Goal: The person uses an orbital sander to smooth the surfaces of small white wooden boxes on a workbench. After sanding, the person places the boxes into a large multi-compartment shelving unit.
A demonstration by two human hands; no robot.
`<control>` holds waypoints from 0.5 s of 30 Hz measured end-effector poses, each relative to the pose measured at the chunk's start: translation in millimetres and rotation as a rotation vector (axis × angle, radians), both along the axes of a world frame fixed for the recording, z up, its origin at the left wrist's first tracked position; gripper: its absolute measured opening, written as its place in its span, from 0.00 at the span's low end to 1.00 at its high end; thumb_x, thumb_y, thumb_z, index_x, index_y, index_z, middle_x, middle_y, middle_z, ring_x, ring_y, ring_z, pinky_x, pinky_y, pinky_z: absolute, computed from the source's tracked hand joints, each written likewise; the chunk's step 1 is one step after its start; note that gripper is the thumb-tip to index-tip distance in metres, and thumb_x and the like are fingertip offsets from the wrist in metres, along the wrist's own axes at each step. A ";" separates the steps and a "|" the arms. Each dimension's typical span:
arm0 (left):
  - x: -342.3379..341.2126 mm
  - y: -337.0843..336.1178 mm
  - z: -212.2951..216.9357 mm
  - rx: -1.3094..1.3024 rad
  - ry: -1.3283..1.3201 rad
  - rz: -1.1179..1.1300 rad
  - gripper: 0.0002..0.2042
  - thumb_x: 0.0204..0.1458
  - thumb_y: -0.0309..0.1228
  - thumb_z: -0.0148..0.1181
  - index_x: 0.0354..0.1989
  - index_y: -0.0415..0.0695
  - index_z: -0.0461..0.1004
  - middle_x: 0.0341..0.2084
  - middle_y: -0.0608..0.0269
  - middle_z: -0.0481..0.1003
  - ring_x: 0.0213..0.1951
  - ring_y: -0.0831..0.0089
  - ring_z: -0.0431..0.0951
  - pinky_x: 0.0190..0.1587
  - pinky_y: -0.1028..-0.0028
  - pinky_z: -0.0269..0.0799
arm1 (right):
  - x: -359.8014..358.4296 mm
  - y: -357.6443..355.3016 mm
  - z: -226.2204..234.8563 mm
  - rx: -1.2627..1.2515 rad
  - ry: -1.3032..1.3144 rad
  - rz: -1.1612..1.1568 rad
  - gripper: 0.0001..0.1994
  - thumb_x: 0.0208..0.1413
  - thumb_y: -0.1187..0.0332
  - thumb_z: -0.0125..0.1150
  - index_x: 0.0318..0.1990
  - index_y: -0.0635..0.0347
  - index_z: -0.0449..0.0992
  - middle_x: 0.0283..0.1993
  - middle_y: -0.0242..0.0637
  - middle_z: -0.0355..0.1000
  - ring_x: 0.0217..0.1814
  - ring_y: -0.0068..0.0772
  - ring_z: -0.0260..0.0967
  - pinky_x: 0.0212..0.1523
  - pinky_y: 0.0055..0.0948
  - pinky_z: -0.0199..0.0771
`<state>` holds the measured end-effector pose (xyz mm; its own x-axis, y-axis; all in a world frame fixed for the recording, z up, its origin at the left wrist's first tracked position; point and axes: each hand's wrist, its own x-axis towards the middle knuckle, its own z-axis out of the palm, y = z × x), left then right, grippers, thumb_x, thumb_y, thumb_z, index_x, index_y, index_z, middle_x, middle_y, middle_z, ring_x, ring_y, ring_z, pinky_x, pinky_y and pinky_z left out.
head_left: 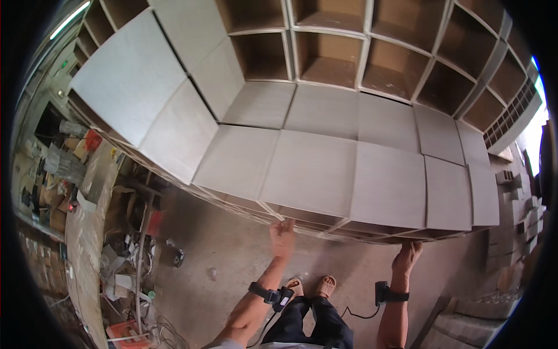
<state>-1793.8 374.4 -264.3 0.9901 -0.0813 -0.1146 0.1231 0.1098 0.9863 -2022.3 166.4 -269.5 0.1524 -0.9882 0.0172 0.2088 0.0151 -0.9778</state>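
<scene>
A stack of white box-shaped cabinets (pixel 311 174) with open fronts stands before me, their flat tops making a broad step. My left hand (pixel 283 237) has its fingers bent around the front edge of a box in the near row. Further right, my right hand (pixel 408 256) grips the lower front edge of the same row, its fingertips partly hidden under it. Both arms reach forward with dark straps and small devices on the wrists.
Behind rise more open boxes (pixel 328 58) with brown insides. A taller white stack (pixel 131 81) stands at left. A cluttered workbench (pixel 87 232) runs along the left side. Piled pale blocks (pixel 517 215) stand at far right. Cables (pixel 165 334) lie on the floor.
</scene>
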 end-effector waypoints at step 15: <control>-5.2 -1.2 10.8 -0.156 0.005 -0.186 0.01 0.56 0.22 0.56 0.32 0.41 0.73 0.22 0.79 0.67 0.28 0.90 0.62 0.28 0.82 0.58 | -9.4 -13.9 2.2 -0.069 0.048 0.080 0.12 0.59 0.74 0.52 0.47 0.73 0.72 0.46 0.41 0.72 0.49 0.30 0.66 0.55 0.31 0.63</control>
<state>-1799.1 373.3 -253.4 0.9559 -0.2792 -0.0910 0.1599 0.2353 0.9587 -2031.7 152.5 -267.2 0.2325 -0.9697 0.0753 0.1628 -0.0375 -0.9860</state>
